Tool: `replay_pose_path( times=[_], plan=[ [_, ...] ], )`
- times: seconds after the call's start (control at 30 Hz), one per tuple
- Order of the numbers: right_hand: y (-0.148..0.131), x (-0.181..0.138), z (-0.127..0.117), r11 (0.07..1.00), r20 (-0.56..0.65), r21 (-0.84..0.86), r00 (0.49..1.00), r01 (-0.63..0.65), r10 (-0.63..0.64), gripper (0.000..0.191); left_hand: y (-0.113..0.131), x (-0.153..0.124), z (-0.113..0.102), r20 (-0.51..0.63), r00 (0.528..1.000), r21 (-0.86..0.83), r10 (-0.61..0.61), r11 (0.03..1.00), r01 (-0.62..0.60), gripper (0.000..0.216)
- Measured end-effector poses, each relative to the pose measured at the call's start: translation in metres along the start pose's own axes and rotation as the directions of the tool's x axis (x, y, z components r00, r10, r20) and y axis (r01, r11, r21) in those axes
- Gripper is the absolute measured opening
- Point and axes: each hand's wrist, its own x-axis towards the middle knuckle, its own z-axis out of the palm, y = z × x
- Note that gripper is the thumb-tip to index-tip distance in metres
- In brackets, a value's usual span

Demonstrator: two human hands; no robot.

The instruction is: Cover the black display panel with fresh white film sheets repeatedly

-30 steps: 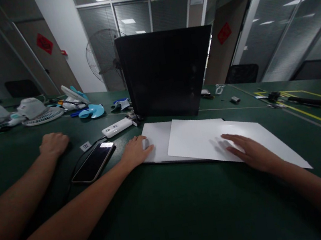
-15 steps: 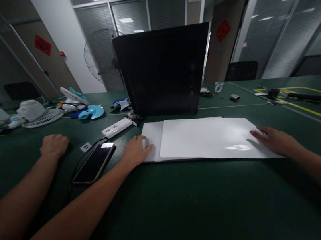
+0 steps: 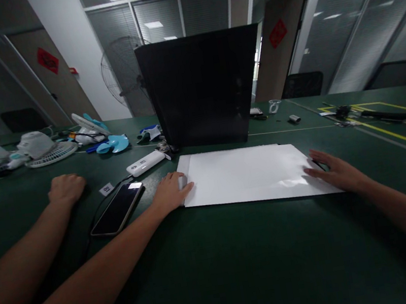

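An open laptop stands in the middle of the green table, its dark screen [image 3: 201, 90] upright. A white sheet [image 3: 249, 175] lies flat over its base and covers nearly all of it. My left hand [image 3: 172, 191] rests at the base's left edge [image 3: 181, 168], fingers curled against it and touching the sheet's left end. My right hand [image 3: 334, 172] lies flat on the sheet's right end, fingers stretched out and apart, holding nothing.
Another person's arm lies along the left, its fist [image 3: 65, 186] on the table. A black phone [image 3: 118, 215] on a cable and a white power bank [image 3: 147, 162] sit left of the laptop. Small fans [image 3: 38, 147] and blue parts lie far left; tools [image 3: 393, 116] and yellow tape lines far right.
The white sheet swung from askew to square over the laptop base and slid left. My right hand moved from the sheet's middle to its right end. My left hand stayed put.
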Motion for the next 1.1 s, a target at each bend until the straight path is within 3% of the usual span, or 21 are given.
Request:
replay_pose_path(
  times=[0.17, 0.5, 0.9, 1.1],
  plan=[
    [-0.005, -0.002, -0.003, 0.990, -0.072, -0.093, 0.992, -0.107, 0.100, 0.076, -0.001, 0.001, 0.001, -0.009, 1.000, 0.020, 0.017, 1.000, -0.017, 0.049],
    [-0.013, -0.005, 0.008, 0.991, -0.021, 0.058, 0.993, 0.118, -0.117, 0.071, -0.008, 0.005, 0.004, -0.037, 0.999, 0.004, 0.026, 1.000, -0.026, 0.049],
    [-0.039, -0.020, 0.007, 0.991, 0.041, 0.048, 0.991, 0.122, -0.124, 0.087, -0.004, 0.004, 0.003, -0.046, 0.999, 0.046, 0.016, 0.999, -0.014, 0.044],
    [-0.044, -0.018, 0.006, 0.994, -0.006, 0.093, 0.999, -0.051, 0.052, 0.085, -0.006, 0.004, 0.006, -0.023, 0.999, 0.136, 0.043, 0.990, -0.039, 0.046]
  ],
)
